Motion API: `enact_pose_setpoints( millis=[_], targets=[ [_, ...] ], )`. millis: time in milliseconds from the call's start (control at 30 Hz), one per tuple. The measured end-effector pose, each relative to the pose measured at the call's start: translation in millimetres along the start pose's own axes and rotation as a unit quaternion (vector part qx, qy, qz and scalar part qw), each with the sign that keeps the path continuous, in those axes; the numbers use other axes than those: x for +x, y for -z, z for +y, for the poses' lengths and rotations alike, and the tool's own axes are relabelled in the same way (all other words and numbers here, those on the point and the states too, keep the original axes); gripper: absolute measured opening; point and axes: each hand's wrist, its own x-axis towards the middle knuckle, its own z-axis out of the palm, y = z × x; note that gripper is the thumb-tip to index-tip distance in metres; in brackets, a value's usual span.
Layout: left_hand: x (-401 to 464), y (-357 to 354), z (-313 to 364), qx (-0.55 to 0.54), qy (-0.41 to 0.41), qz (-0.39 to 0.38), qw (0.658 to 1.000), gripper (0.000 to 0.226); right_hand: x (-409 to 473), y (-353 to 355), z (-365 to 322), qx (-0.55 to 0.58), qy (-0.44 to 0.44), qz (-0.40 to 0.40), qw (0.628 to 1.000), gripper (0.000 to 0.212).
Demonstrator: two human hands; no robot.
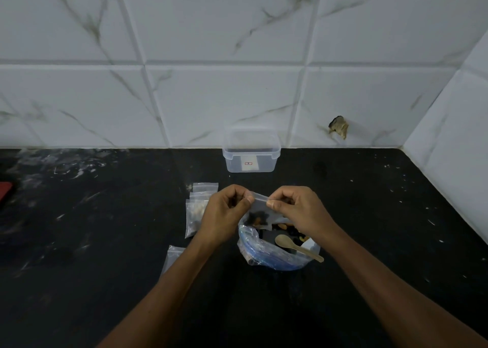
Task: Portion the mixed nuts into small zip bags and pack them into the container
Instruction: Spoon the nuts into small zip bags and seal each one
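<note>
The small zip bag [257, 210] hangs just below the centre of the frame, a dark clump of nuts sagging in its lower half. Both hands hold it by the top strip: the left hand [227, 210] pinches the left end between thumb and curled fingers, the right hand [293, 207] pinches the right end the same way. The step in hand looks like sealing the zip.

To do it well, keep the strip taut and level between the two pinches, then run one thumb and finger along the track from end to end, pressing firmly so no gap is left. Let the nuts settle low first, so none lie in the track, and squeeze out spare air before the last bit closes.

Directly beneath the bag sits the open blue-rimmed supply bag of mixed nuts [277, 252], with a pale spoon [293, 246] resting in it; holding the small bag over it means any dropped nut falls back in. To the left lie more small bags [196, 210] on the black bench [105, 229]. The clear container [250, 153] stands further up the frame against the tiled wall [211, 57], seemingly empty, so packing is still to come.
</note>
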Motion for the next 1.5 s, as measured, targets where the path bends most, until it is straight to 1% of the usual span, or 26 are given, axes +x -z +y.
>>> enact_pose_setpoints(
  millis=[67, 233, 433, 500, 567, 600, 633, 700, 767, 867, 967, 1067, 1167, 1267, 1367, 1500],
  targets=[
    [-2, 1, -2, -0.005, 0.009, 0.001, 1.000, 0.012, 0, -3, -1, 0.002, 0.001, 0.004, 1.000, 0.011],
    [-4, 10, -1, -0.017, 0.024, 0.006, 1.000, 0.009, -3, -7, 0, 0.085, -0.036, -0.014, 0.996, 0.007],
    [-6, 16, -4, -0.031, 0.026, 0.012, 0.999, 0.008, -5, -14, -3, 0.104, -0.046, 0.015, 0.993, 0.011],
    [-6, 16, -4, -0.052, 0.031, 0.013, 0.998, 0.009, -6, -16, -5, 0.135, -0.059, 0.003, 0.989, 0.010],
    [-7, 20, -2, -0.074, 0.046, 0.020, 0.996, 0.010, -8, -21, -5, 0.178, -0.087, -0.027, 0.980, 0.021],
    [-7, 21, -2, -0.084, 0.054, 0.023, 0.995, 0.011, -10, -24, -6, 0.182, -0.105, -0.039, 0.977, 0.026],
    [-7, 22, -3, -0.093, 0.064, 0.024, 0.993, 0.011, -12, -27, -5, 0.175, -0.117, -0.047, 0.977, 0.027],
    [-10, 30, -6, -0.106, 0.085, 0.030, 0.990, 0.011, -12, -40, -5, 0.154, -0.126, -0.060, 0.978, 0.021],
    [-10, 34, -8, -0.114, 0.097, 0.032, 0.988, 0.013, -11, -47, -4, 0.139, -0.130, -0.055, 0.980, 0.016],
    [-16, 44, -12, -0.121, 0.099, 0.050, 0.986, 0.018, -1, -57, -9, 0.142, -0.138, -0.060, 0.978, 0.011],
    [-24, 59, -18, -0.087, 0.099, 0.079, 0.988, 0.027, 12, -73, -19, 0.156, -0.151, -0.065, 0.974, 0.011],
    [-29, 74, -26, -0.006, 0.109, 0.107, 0.988, 0.029, 27, -95, -25, 0.175, -0.169, -0.068, 0.968, 0.008],
    [-30, 87, -40, 0.067, 0.119, 0.114, 0.984, 0.032, 38, -122, -23, 0.170, -0.190, -0.050, 0.966, 0.006],
    [-31, 96, -52, 0.099, 0.136, 0.097, 0.981, 0.027, 46, -147, -19, 0.151, -0.217, -0.030, 0.964, 0.006],
    [-32, 99, -63, 0.128, 0.157, 0.072, 0.977, 0.034, 49, -166, -10, 0.127, -0.252, -0.032, 0.959, 0.010],
    [-32, 100, -79, 0.140, 0.199, 0.042, 0.969, 0.038, 49, -183, 7, 0.094, -0.271, -0.023, 0.958, 0.011]
  ],
)
